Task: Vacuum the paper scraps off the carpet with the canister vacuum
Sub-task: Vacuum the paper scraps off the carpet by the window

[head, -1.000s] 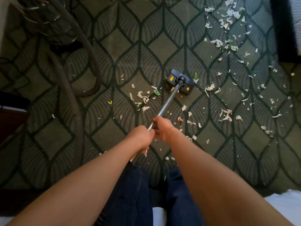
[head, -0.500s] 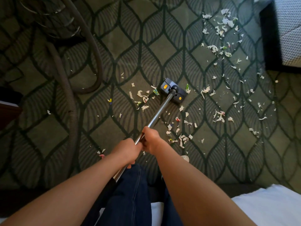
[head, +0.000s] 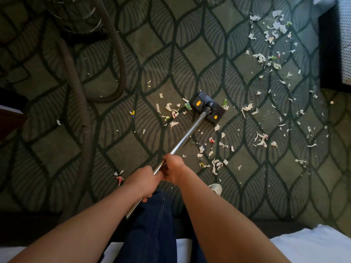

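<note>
Vacuum wand (head: pixel 188 132) held two-handed
The left grip (head: pixel 144 184) and right grip (head: pixel 173 168) curl closed round the wand; floor head (head: pixel 208 109) rests on carpet (head: pixel 190 54), paper scraps (head: pixel 261 139) scattered either side of it and nearer.

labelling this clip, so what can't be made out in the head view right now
canister, head view: dark, cut off by the top edge.
wand, head view: near end hidden under the left forearm.
floor head, head view: covers whatever lies beneath it.
right hand, left hand, head view: fingers mostly hidden behind the hands' backs.
</note>
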Action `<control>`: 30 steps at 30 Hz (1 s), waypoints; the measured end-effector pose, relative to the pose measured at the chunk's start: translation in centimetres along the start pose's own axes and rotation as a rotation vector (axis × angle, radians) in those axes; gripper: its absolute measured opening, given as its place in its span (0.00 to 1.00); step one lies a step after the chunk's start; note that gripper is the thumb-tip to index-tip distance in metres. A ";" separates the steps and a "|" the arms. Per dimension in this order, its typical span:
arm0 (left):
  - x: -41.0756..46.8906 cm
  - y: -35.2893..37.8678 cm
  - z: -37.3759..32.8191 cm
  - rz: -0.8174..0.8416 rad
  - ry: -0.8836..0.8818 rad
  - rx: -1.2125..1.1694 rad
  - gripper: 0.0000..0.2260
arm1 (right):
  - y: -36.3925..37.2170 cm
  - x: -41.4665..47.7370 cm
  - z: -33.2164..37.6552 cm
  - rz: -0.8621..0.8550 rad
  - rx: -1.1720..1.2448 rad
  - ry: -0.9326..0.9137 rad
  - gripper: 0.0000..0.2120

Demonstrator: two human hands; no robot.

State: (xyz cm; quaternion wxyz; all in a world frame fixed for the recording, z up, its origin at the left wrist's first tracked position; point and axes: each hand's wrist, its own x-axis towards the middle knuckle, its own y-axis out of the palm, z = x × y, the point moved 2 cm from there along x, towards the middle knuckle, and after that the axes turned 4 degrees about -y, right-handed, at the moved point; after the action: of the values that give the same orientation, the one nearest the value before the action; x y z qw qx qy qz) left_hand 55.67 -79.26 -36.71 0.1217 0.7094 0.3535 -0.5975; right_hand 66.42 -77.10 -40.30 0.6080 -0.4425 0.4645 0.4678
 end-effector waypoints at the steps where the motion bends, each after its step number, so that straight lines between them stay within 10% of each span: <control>1: 0.2 -0.2 0.2 0.002 -0.003 0.001 0.11 | 0.1 0.0 0.2 0.010 -0.013 0.003 0.10; 30: 3.2 0.3 -10.0 -0.006 0.121 0.191 0.16 | -7.3 2.2 6.7 -0.188 0.149 -0.143 0.12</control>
State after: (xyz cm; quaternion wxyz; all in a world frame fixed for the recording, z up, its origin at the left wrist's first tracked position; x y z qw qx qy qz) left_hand 63.57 -72.40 -37.24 0.0303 0.7516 0.3037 -0.5847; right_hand 74.85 -71.52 -40.57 0.7118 -0.4031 0.4101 0.4033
